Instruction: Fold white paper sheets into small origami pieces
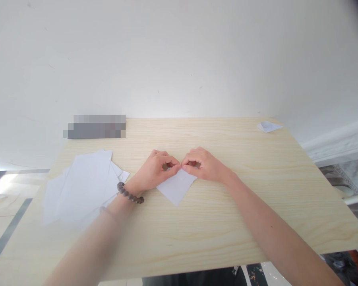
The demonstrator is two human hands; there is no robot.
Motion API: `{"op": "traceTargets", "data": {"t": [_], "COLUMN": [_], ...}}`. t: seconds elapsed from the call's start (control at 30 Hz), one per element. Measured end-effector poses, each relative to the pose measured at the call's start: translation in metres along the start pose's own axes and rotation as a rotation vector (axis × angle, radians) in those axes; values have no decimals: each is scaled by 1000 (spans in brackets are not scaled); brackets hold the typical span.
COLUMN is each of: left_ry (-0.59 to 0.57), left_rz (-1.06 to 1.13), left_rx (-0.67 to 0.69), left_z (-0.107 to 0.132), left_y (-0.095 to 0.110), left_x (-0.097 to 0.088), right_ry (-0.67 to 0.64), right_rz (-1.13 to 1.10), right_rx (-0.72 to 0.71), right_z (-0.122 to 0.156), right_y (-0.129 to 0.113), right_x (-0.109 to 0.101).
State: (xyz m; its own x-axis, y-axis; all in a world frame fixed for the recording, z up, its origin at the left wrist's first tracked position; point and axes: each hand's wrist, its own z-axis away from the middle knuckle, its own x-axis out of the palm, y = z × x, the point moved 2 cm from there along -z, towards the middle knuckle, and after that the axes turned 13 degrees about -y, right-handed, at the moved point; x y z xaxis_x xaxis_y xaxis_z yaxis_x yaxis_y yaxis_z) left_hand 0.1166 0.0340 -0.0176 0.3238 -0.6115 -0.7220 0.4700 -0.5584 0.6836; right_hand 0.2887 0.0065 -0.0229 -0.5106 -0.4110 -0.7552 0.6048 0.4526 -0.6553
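A small white piece of folded paper [177, 187] lies at the middle of the wooden table, one corner pointing toward me. My left hand [157, 169], with a dark bead bracelet [130, 194] at its wrist, pinches the paper's far edge between thumb and forefinger. From the other side my right hand [204, 163] pinches the same edge. The fingertips of both hands almost meet at the paper's top. My fingers cover part of its upper edge, so the exact folds there are hidden.
Loose white sheets [85, 186] overlap in a pile at the left of the table [214, 238]. A blurred-out dark grey object [95, 128] stands at the back left by the wall [179, 59]. Near the far right corner rests a folded paper piece [268, 126].
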Motion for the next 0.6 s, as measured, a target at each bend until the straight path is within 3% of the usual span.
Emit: {"op": "traceTargets", "data": {"t": [0.27, 0.6], "left_ry": [11, -43], "left_rz": [40, 237], "left_rx": [-26, -76], "left_z": [0, 5], "left_y": [-4, -1], "left_x": [-2, -10], "right_ry": [-28, -108], "right_rz": [-43, -182], "right_rx": [-9, 135], "right_z": [0, 10], "right_y": [1, 10], "right_x": [-3, -15]}}
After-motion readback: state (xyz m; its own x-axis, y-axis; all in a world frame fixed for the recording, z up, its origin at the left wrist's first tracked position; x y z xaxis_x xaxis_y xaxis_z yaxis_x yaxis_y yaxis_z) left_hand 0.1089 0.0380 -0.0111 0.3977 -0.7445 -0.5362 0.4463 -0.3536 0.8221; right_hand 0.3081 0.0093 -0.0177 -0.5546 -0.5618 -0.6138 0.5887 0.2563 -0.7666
